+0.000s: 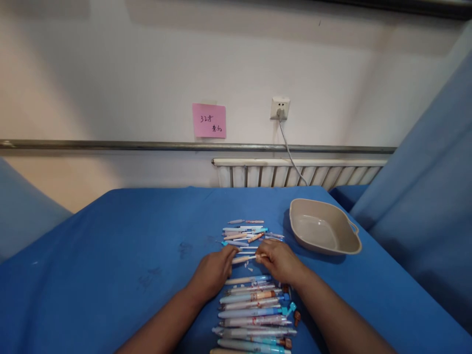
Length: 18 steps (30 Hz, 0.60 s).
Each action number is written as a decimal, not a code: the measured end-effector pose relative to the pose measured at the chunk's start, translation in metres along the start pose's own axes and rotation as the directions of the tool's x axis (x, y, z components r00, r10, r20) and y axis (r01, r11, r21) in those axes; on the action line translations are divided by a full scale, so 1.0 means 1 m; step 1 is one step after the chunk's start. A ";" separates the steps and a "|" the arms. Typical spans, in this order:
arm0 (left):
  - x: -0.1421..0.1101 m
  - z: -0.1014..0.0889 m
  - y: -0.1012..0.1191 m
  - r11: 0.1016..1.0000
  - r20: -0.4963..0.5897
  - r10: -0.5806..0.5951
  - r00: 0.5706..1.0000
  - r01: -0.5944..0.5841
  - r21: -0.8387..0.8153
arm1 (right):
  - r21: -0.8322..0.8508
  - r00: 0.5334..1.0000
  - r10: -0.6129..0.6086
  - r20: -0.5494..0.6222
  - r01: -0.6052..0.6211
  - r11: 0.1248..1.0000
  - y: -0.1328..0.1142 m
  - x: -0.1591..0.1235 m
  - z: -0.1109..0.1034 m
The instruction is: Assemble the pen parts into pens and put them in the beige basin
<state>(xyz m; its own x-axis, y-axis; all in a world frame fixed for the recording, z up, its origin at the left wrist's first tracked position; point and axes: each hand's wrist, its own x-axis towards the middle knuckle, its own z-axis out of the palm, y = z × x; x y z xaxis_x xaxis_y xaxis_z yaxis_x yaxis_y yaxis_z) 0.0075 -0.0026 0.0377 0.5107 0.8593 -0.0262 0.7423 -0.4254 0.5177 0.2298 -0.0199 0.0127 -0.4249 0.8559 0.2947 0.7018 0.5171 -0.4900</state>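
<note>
My left hand (213,271) is closed on a peach-coloured pen barrel (241,259) just above the blue cloth. Close beside it, my right hand (282,260) pinches the other part of the same pen, with a thin white refill (252,257) showing between the two hands. Small white bits (250,269) lie below the pen. Beyond my hands is a loose group of pen barrels (236,236), white refills and other pen parts. Nearer to me, several assembled-looking pens (254,311) lie side by side in a column. My fingers partly hide the held pen.
A beige plastic basin (324,227) stands at the right of the blue-covered table (140,236). Small blue and brown pen toppers (297,318) lie by my right forearm. A radiator (295,172), a wall socket (280,108) with a cord and a pink note (209,120) are behind.
</note>
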 end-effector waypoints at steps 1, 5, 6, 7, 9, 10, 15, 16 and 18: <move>0.001 -0.002 -0.001 1.000 -0.004 -0.026 1.000 0.026 -0.003 | -0.011 1.000 0.014 0.001 -0.014 1.000 0.002 0.000 -0.001; 0.003 -0.006 -0.006 1.000 -0.053 -0.016 0.998 0.016 -0.010 | -0.080 0.995 0.070 0.073 -0.064 0.995 0.007 0.000 -0.002; 0.004 -0.005 -0.007 1.000 -0.075 -0.009 0.997 0.009 -0.005 | -0.102 0.991 0.086 0.099 -0.075 0.992 0.007 -0.001 -0.003; 0.004 -0.005 -0.009 1.000 -0.103 -0.004 0.995 0.004 -0.001 | -0.127 0.988 0.105 0.115 -0.090 0.988 0.008 -0.001 -0.004; 0.006 -0.003 -0.013 1.000 -0.169 0.003 0.986 -0.003 -0.002 | -0.179 0.983 0.147 0.113 -0.125 0.976 0.007 -0.001 -0.006; 0.006 -0.002 -0.015 1.000 -0.197 0.002 0.980 -0.003 -0.007 | -0.204 0.981 0.167 0.101 -0.144 0.968 0.007 -0.001 -0.007; 0.006 0.001 -0.018 0.998 -0.272 0.007 0.962 -0.022 -0.054 | -0.255 0.972 0.219 0.089 -0.191 0.948 0.004 0.000 -0.009; 0.006 0.001 -0.018 0.997 -0.261 0.033 0.965 -0.051 -0.062 | -0.251 0.971 0.225 0.084 -0.198 0.948 0.005 0.000 -0.009; 0.004 0.001 -0.015 0.992 -0.226 0.088 0.970 -0.106 -0.068 | -0.229 0.967 0.250 0.050 -0.233 0.945 0.008 0.000 -0.009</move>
<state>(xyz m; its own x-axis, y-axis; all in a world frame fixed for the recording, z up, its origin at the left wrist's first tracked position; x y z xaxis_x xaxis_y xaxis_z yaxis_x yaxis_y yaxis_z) -0.0013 0.0070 0.0290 0.4628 0.8603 0.2139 0.6527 -0.4940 0.5744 0.2402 -0.0158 0.0162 -0.2640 0.9569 0.1213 0.8932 0.2900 -0.3437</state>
